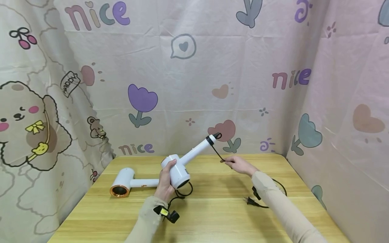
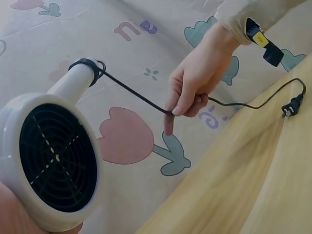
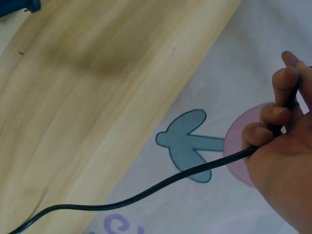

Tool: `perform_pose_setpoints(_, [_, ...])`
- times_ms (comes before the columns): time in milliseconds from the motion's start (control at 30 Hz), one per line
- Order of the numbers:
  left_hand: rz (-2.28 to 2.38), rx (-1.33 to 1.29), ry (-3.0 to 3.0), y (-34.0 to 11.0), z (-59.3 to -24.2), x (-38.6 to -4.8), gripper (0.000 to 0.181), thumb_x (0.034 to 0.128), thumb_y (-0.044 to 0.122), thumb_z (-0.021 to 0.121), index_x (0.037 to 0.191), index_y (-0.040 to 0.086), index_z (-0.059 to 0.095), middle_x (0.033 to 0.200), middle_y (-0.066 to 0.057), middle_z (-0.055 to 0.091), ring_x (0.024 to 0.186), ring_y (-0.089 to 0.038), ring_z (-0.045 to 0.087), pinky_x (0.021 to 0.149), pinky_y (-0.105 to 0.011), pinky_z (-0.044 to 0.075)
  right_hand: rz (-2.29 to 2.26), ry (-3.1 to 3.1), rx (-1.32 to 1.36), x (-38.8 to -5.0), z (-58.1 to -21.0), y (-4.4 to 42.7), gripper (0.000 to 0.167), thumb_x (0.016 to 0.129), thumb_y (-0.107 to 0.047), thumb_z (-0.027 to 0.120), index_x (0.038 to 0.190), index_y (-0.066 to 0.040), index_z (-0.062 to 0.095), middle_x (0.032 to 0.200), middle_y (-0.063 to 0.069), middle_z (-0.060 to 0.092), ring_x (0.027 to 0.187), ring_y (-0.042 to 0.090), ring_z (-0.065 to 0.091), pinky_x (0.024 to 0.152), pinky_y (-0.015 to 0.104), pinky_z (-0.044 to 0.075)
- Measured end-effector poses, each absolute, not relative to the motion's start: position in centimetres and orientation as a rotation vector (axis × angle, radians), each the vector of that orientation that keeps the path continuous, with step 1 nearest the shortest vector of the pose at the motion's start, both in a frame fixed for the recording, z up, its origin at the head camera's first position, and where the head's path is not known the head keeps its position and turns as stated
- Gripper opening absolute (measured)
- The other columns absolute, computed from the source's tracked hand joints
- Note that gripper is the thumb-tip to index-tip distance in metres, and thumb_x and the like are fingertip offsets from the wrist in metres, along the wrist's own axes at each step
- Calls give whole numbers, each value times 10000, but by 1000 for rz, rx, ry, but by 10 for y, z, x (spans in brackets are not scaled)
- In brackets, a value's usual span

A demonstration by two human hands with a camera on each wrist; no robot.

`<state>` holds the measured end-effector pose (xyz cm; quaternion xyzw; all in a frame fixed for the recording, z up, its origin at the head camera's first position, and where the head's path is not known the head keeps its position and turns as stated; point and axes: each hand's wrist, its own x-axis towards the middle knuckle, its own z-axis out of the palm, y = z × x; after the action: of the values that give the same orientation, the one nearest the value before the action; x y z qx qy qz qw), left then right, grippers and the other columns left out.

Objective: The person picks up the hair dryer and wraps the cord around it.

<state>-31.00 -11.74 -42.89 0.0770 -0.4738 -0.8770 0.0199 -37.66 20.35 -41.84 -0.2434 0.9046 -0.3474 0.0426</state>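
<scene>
A white hair dryer [image 1: 179, 172] is held up off the table by my left hand [image 1: 165, 182], which grips its head. Its handle slants up to the right, and a black cord [image 1: 217, 152] is wound about the handle's end. From there the cord runs taut to my right hand [image 1: 240, 165], whose curled fingers pinch it. In the left wrist view the dryer's round black grille [image 2: 58, 157] faces the camera. Past the right hand the cord hangs down to a black plug [image 1: 251, 201] on the table.
A second white hair dryer [image 1: 123, 182] with a copper-coloured rim lies at the left of the wooden table [image 1: 212, 222]. A black cord loop [image 1: 189, 190] shows below the held dryer. Printed curtains [image 1: 188, 77] hang behind and on both sides.
</scene>
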Motion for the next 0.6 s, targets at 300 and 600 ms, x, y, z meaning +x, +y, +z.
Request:
perform_pose_setpoints(300, [-2755,129,-1654,-119,-432,-309,488,929,306,596,1279,27,399,934,-35,640,796,-184,669,732,-349,595,-1085,2853,-597,-391,-410,221,341,1036,-153,465,835,9,688,1116,189,696,530,122,292,552,273,323])
perform_pose_setpoints(600, [-2865,-15,-1903,-122,-435,-309,543,929,340,542,1319,16,350,938,-43,641,804,-181,671,742,-336,591,-1025,3043,-734,-390,-393,214,185,950,-77,567,988,1,730,889,128,719,722,166,576,671,301,482])
